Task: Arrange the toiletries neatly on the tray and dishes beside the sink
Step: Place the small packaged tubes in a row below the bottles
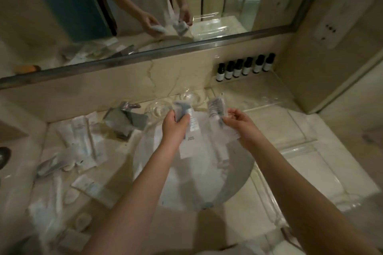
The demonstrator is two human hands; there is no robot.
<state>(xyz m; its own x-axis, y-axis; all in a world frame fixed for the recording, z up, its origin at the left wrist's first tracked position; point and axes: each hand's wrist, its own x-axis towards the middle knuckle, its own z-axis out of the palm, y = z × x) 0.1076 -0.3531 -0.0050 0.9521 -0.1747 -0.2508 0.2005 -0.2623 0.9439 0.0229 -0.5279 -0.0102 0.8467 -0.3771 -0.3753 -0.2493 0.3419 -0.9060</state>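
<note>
Marble counter (pixel 116 169) bears scattered packets (pixel 80 140), clear tray (pixel 298 143).

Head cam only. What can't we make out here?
All head view:
- left-hand packet, gripped by the left hand: motion blur, print unreadable; one or several, cannot tell.
- right-hand packet, pinched by the right hand: blurred, contents unclear.
- small bottles: labels too small.
- loose packets left of the sink: blurred, overlapping; types unclear.
- clear tray: transparent, outline hard to trace.
</note>
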